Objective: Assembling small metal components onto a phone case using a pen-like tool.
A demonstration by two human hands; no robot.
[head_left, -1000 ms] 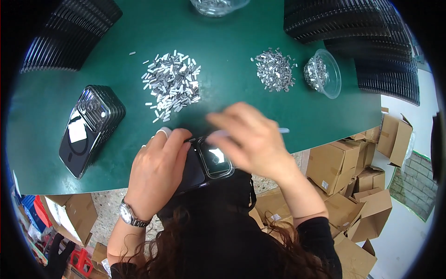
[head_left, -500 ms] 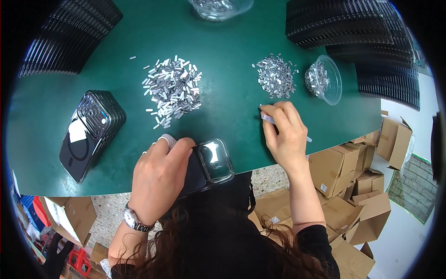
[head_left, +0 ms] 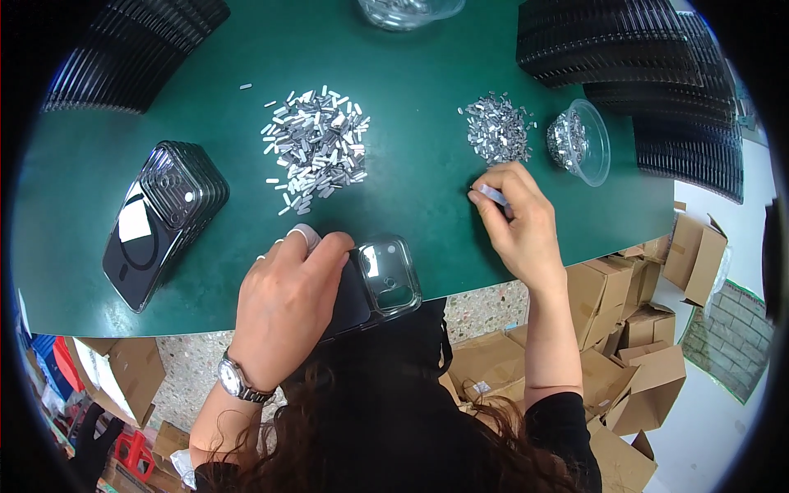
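While the left hand (head_left: 288, 292) grips the phone case (head_left: 394, 283) at the near edge of the worktop (head_left: 411, 164) – thumb and fingers closed on its dark part, presumably to steady it – the clear end with the camera surround lies uncovered, turned toward the right. From where I stand, the right hand (head_left: 519, 226) pinches a slim pale tool (head_left: 495, 195) between thumb and fingers, pen-fashion, likely for fine control; whether its tip touches anything I cannot tell. Just beyond those knuckles lies the smaller heap of metal bits (head_left: 498, 127), with a clear tub (head_left: 602, 148) of similar bits beside it, toward the right edge. The larger heap of metal strips (head_left: 316, 152) sits ahead of the left hand, spread loose, perhaps so that single ones come away easily. Near the left edge, a leaning stack of cases (head_left: 156, 234) stands apart from the heaps, and dark trays (head_left: 608, 41) are piled toward the far right corner – out of the way of both arms, I would say.
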